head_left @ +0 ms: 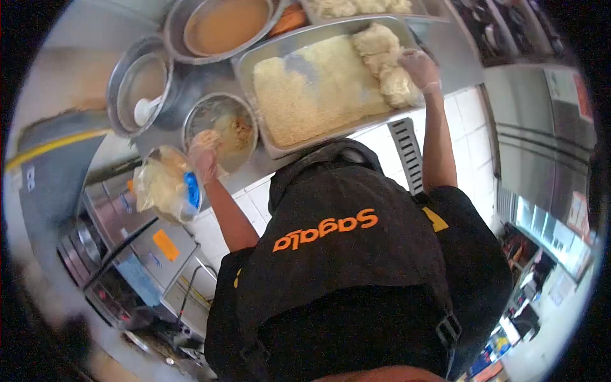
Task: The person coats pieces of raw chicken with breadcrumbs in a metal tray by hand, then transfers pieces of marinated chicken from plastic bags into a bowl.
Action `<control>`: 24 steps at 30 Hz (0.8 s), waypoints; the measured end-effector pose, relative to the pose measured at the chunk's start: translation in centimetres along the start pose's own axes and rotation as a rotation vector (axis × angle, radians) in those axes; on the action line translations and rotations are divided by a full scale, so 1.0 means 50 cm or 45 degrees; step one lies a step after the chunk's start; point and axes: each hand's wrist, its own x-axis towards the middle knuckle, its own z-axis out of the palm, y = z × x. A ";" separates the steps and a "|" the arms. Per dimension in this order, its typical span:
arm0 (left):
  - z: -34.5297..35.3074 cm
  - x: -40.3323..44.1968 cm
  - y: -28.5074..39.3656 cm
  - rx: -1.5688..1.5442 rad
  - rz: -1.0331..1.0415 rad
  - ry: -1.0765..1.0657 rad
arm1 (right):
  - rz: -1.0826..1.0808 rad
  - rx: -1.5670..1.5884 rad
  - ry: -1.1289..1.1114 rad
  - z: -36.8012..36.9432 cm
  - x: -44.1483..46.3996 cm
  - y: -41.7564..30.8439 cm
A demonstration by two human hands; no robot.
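Note:
My left hand (205, 160), in a clear plastic glove, is at the near left rim of a metal bowl (253, 141). Its fingers are closed around something pale and lumpy that I cannot make out. Wet, brownish bits lie inside that bowl. My right hand (420, 69), also gloved, is at the right end of a large metal tray (277, 151). Its fingers are loosely spread against a row of coated, pale pieces (382, 57). Yellowish crumbs (305, 89) cover most of the tray's bottom.
Behind stand a big bowl of brownish liquid (229, 25) and a metal bowl (127, 83) with a white scoop (146, 109). A plastic-lined container (167, 184) sits at the left edge. Another tray (417, 7) holds more pale pieces. A floor drain (406, 153) shows below.

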 end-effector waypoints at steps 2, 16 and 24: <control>-0.012 0.000 -0.005 0.105 0.085 -0.076 | -0.494 -0.165 -0.302 0.061 0.011 -0.071; -0.061 -0.026 0.169 -0.384 -0.217 -0.012 | -0.519 0.798 -1.115 0.478 -0.080 -0.299; 0.027 0.056 0.265 0.151 0.484 -0.156 | -0.591 0.119 -0.501 0.412 0.029 -0.107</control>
